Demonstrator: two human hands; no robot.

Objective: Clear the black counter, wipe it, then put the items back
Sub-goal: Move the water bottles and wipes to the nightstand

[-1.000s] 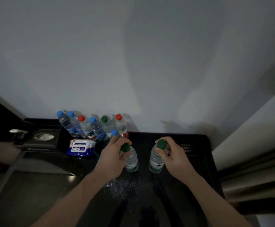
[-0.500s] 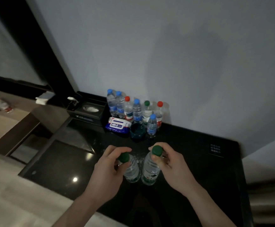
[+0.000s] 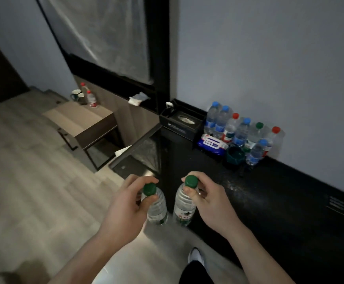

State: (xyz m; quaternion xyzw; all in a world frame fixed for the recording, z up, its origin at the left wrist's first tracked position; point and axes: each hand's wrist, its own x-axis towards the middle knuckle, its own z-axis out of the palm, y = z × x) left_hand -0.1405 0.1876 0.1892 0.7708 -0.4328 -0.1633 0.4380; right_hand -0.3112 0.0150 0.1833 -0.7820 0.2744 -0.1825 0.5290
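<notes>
A clear plastic green-capped water bottle (image 3: 156,206) is pinched at the neck by the left hand (image 3: 124,208), a second green-capped clear bottle (image 3: 184,208) likewise by the right hand (image 3: 212,203), both held beside the glossy black counter (image 3: 269,201)

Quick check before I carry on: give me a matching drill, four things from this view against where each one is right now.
Things:
1. left hand
2. right hand
3. wet wipes pack
4. dark green cup

Places:
A. grips the bottle with the printed label facing the camera
B. flat on the black counter, beside the tissue box
C. grips the green-capped bottle nearer the floor side
D. upright in front of the bottle row

Pairs: 1-C, 2-A, 3-B, 4-D
</notes>
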